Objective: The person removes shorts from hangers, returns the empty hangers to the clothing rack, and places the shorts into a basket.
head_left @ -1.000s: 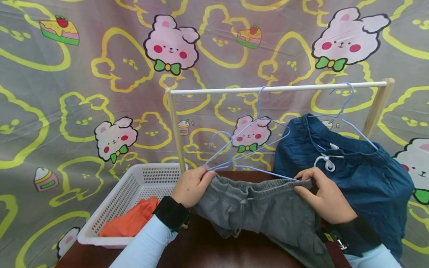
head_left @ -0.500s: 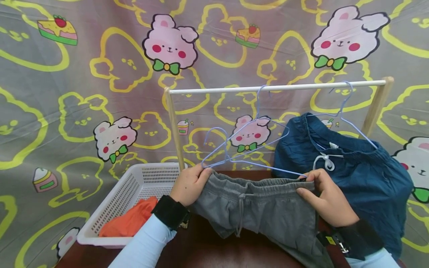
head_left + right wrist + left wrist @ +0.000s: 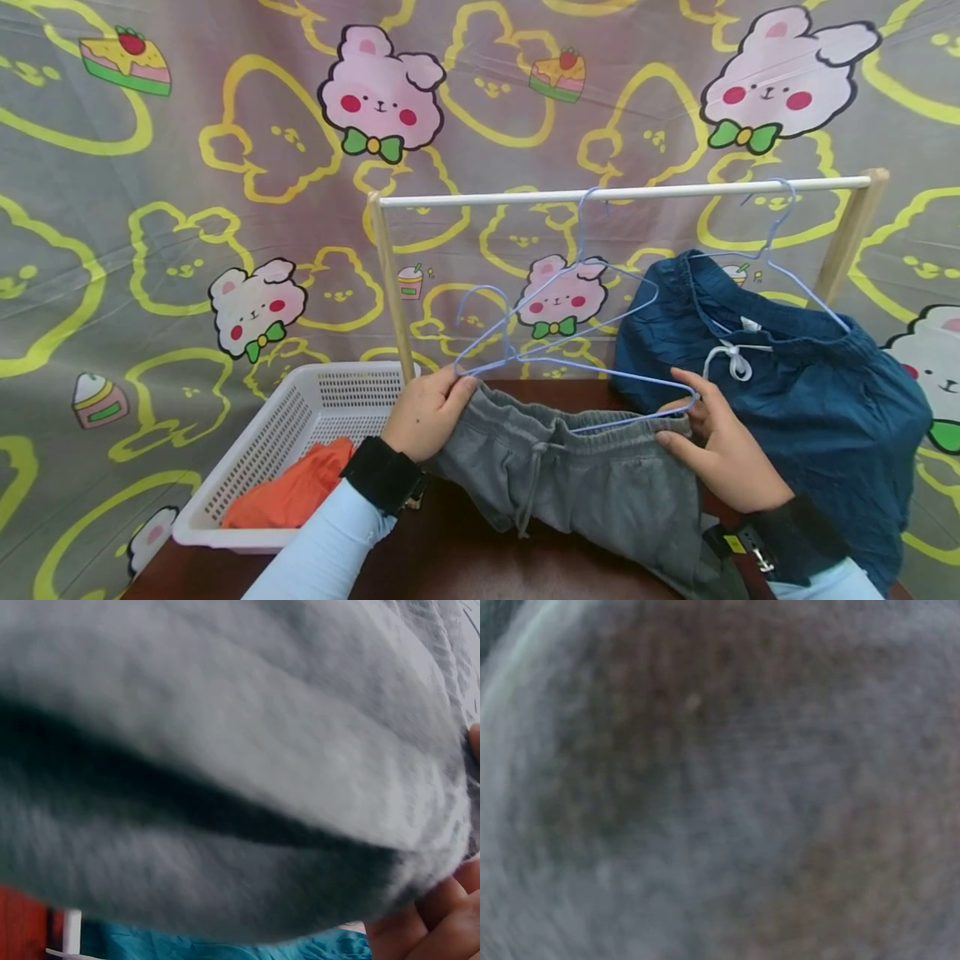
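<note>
Grey drawstring shorts [image 3: 577, 483] hang between the two hands in the head view, waistband up. My left hand [image 3: 426, 415] grips the left end of the waistband together with the left corner of a thin blue-purple clothes hanger [image 3: 577, 364]. At the other end, my right hand [image 3: 731, 446] holds the waistband, thumb in front, fingers behind near the hanger's right corner. That corner shows above the waistband, and the lower bar dips into the waist opening. Grey cloth [image 3: 247, 735] fills most of the right wrist view, fingers [image 3: 442, 922] at its edge. The left wrist view is blurred grey cloth [image 3: 727, 825].
A rack with a white rail [image 3: 487, 198] stands behind the hands. On it hang a bare hanger [image 3: 581, 242] and, at right, blue shorts [image 3: 795, 408] on another hanger. A white basket [image 3: 225, 450] with orange cloth [image 3: 300, 492] sits at left on the dark red-brown table [image 3: 450, 558].
The hanger's right arm has shifted right, and its corner and lower bar now show above the waistband. My right fingers have spread upward along it; the left hand keeps its grip.
</note>
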Available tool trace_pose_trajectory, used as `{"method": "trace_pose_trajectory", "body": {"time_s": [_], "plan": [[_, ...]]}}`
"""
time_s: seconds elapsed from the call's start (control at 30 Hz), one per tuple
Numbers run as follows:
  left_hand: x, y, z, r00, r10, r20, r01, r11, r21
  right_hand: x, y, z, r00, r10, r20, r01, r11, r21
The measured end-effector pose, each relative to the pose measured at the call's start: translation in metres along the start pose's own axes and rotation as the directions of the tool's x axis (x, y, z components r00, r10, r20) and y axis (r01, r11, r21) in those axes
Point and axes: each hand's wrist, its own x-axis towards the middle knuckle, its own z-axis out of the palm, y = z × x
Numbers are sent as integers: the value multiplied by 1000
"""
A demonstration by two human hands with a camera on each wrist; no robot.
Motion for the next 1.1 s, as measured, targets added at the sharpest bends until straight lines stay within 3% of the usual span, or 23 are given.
{"method": "trace_pose_trajectory", "body": {"time_s": [0.2, 0.77, 1.1], "plan": [[1, 3, -1, 1000, 18, 7, -18, 999, 41, -1, 2, 0, 999, 5, 35, -6, 1000, 17], [-2, 7, 2, 997, 73, 21, -74, 994, 76, -4, 1, -2, 997, -51, -50, 51, 999, 6], [-6, 10, 3, 994, 78, 75, -82, 995, 61, -7, -4, 0, 999, -39, -28, 41, 995, 86]]}}
